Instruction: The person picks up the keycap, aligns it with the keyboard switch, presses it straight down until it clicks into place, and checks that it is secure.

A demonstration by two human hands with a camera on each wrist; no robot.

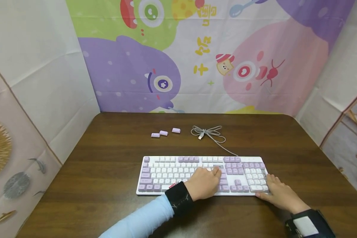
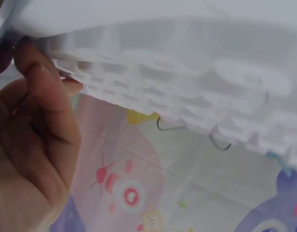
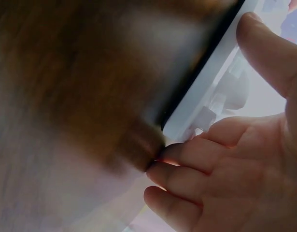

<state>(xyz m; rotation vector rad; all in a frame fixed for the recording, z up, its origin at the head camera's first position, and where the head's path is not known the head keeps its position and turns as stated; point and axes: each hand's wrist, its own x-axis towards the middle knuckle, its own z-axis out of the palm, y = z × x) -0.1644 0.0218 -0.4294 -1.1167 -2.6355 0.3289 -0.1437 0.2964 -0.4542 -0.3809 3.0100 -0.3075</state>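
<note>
A white and lilac keyboard (image 1: pixel 169 158) lies on the brown table. My left hand (image 1: pixel 204 183) is over its keys right of the middle, fingers bent, fingertips at a greyish gap (image 1: pixel 218 166) in the upper rows. In the left wrist view, the left hand (image 2: pixel 37 130) has its fingertips close together right at the keys; I cannot tell whether they pinch a keycap. My right hand (image 1: pixel 281 193) holds the keyboard's front right corner. In the right wrist view, its thumb (image 3: pixel 269 53) lies on one edge and its fingers (image 3: pixel 187 159) along the other.
Several loose lilac keycaps (image 1: pixel 163 133) lie behind the keyboard. A bundled grey USB cable (image 1: pixel 209 132) runs from its back edge. A patterned cloth (image 1: pixel 196 92) hangs behind the table, with white and patterned panels at the sides.
</note>
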